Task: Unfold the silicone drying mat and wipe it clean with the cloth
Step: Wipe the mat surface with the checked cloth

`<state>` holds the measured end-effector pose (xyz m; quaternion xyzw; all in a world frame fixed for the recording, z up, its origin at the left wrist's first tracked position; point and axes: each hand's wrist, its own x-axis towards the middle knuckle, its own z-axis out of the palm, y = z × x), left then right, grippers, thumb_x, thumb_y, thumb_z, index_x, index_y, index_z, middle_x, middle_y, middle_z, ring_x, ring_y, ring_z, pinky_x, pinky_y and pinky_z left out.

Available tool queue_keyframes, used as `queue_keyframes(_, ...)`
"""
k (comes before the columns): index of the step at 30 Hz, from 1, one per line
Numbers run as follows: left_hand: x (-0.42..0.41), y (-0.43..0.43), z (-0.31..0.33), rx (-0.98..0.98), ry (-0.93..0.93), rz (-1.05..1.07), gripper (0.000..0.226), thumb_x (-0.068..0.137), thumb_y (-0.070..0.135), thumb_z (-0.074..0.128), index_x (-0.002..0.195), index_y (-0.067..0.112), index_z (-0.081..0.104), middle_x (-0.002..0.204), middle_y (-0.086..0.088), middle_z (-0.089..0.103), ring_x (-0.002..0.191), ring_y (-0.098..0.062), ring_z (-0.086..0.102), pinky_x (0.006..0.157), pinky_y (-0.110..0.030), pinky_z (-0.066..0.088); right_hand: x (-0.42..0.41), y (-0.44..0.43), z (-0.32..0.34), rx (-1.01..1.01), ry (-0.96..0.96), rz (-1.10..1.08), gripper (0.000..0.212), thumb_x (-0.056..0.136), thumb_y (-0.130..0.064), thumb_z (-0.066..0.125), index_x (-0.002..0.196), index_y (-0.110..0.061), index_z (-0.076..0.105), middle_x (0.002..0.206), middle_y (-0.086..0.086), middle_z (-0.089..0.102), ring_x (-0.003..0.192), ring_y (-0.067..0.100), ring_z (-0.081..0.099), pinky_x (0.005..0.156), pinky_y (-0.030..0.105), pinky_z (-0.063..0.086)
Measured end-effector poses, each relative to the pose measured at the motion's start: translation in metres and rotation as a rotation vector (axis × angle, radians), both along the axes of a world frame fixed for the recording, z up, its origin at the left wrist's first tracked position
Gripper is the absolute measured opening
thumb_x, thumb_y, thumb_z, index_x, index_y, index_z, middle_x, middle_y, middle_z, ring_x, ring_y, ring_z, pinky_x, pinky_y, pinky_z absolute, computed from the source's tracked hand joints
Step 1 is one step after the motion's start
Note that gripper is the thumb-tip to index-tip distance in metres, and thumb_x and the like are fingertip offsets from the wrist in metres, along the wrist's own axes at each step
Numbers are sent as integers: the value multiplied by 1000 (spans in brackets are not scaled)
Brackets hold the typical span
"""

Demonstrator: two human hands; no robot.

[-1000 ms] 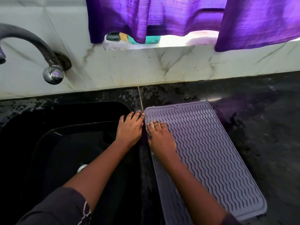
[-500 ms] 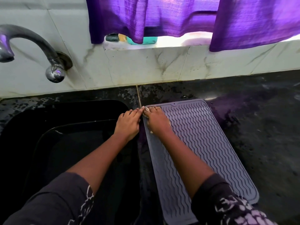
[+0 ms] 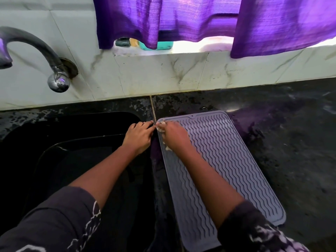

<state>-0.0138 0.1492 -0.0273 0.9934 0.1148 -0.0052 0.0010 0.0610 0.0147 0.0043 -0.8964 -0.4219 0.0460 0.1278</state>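
We see the grey mat (image 3: 227,160) lying flat and open on the dark counter (image 3: 281,142), beside the sink (image 3: 54,142) — wavy lines all over it. Our right hand (image 3: 173,136) presses a bunched pale cloth (image 3: 161,127) on its far left corner, fingers curled round it. Our left hand (image 3: 139,136) rests flat, fingers out, holding nothing — touching the mat's edge.

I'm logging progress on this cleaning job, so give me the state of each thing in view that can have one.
silicone drying mat: unfolded, lying flat on the counter beside the sink
cloth: bunched under the right hand, at the mat's far left corner
right hand: pressing the cloth on the mat
left hand: palm down by the mat's left edge, holding nothing visible
tap: no water seen running
curtain: hanging drawn over the window
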Motion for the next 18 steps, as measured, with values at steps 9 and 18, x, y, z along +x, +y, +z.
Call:
queue_keyframes(9,-2,-6,-7,7,20,34,49,99,30,26,148,28,26,153,0,33,135,-25,35,110,-44,24,-87,-68,-13,-26,54,4,37,91,-12,43,127,-16,49,135,9,49,126,30,39,95,43,44)
queue_keyframes(18,-3,-9,-7,15,4,40,51,99,27,31,149,26,24,154,-1,31,136,-25,34,109,-43,23,-48,-33,-9,-30,14,-46,38,93,-15,40,130,-18,50,136,10,50,126,31,40,99,44,40)
